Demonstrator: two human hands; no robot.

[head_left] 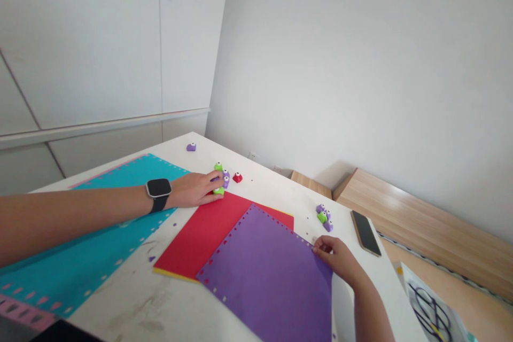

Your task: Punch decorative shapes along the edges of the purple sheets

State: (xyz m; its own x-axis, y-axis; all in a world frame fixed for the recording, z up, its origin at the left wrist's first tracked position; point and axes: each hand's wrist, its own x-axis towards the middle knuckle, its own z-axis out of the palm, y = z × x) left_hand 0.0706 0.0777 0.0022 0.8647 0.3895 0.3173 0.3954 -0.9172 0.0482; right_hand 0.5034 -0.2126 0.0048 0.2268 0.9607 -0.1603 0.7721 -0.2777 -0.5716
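Note:
My left hand (pixel 197 188), with a black watch on its wrist, reaches to the back of the table and curls its fingers over a cluster of small green and purple craft punches (pixel 226 177). Parts of some punches are hidden beneath the fingers. Just right of the cluster sits a red punch (pixel 238 177). At the lower right, my right hand (pixel 331 252) pinches the right part of a purple sheet (pixel 276 272), whose edges carry rows of punched holes. Under that sheet lies a red sheet (pixel 212 230), with a yellow edge showing below it.
A blue sheet (pixel 100 248) with punched edges covers the left, over a pink one (pixel 30 312). One purple punch (pixel 191 147) stands near the far corner. More punches (pixel 324 217) and a phone (pixel 365 232) lie at the right. Paper scraps dot the white table (pixel 136 299).

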